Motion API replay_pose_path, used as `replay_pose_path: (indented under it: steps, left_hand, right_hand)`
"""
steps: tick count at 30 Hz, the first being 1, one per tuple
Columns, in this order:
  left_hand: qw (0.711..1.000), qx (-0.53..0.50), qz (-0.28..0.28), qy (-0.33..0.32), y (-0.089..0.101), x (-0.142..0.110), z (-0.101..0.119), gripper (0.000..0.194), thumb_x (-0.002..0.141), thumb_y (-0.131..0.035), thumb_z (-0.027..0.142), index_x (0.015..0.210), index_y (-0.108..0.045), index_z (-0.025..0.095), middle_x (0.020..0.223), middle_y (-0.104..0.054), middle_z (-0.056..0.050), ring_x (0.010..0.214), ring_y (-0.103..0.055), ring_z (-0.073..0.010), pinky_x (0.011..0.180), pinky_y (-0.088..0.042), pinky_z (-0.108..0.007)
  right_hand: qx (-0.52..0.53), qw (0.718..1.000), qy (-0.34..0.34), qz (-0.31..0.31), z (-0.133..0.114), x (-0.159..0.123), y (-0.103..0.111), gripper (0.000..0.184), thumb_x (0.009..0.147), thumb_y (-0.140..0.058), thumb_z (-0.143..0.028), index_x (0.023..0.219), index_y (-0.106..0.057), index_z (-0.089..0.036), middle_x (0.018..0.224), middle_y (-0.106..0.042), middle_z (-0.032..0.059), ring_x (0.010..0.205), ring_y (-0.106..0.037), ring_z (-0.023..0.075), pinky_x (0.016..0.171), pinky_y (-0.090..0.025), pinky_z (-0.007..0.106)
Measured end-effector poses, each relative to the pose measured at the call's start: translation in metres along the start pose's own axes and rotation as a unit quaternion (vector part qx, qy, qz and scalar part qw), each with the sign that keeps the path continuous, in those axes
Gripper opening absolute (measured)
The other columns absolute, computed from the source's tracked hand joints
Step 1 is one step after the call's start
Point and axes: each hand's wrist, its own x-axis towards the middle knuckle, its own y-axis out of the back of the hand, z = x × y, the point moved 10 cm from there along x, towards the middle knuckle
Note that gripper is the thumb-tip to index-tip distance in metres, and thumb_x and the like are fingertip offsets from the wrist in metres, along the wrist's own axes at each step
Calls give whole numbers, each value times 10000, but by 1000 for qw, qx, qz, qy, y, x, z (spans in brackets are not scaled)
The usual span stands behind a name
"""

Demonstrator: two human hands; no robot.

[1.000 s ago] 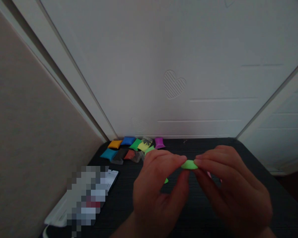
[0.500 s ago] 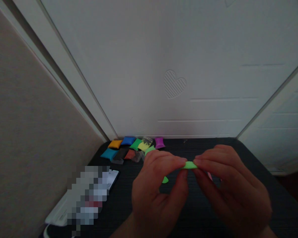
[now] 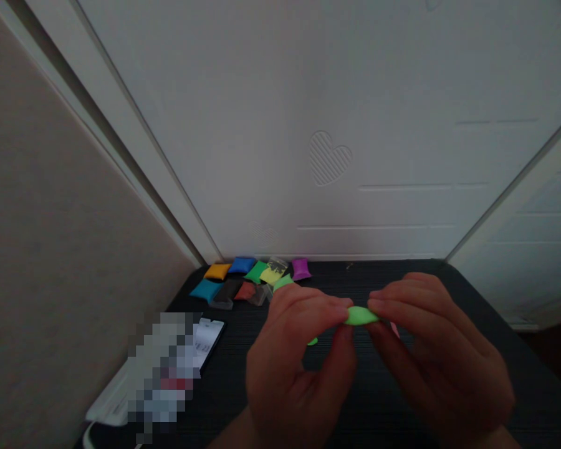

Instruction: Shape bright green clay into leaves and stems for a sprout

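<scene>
A small piece of bright green modelling clay (image 3: 361,316), flattened and pointed toward its ends, is held above the table between both hands. My left hand (image 3: 303,355) pinches its left end between thumb and fingers. At the right end, the thumb and fingertips of my right hand (image 3: 434,349) are closed on it. Another bit of green clay (image 3: 313,342) lies on the table, mostly hidden behind my left hand. Something pink (image 3: 394,329) shows partly behind my right fingers; its shape is hidden.
Several coloured clay packets, among them orange (image 3: 217,272), blue (image 3: 242,265), teal (image 3: 206,290) and purple (image 3: 301,269), lie along the back left of the dark table (image 3: 243,386). A phone (image 3: 208,340), partly blurred out, rests at the left. A white panel (image 3: 262,156) stands behind.
The green clay in my fingers has tilted, showing more of its broad face, and my fingertips are slightly farther apart. Less of the green bit on the table shows.
</scene>
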Motion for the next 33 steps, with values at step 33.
replay_pose_path:
  steps: [33]
  left_hand:
    - [940, -239, -122, 210, -17, -6, -34, 328, 728, -629, 258, 1049, -562, 262, 818, -613, -15, 753, -605, -157, 707, -524, -290]
  right_hand:
    - [249, 931, -231, -136, 28, -13, -26, 408, 713, -635, -208, 1090, -527, -323, 963, -656, 16, 872, -630, 214, 627, -550, 301]
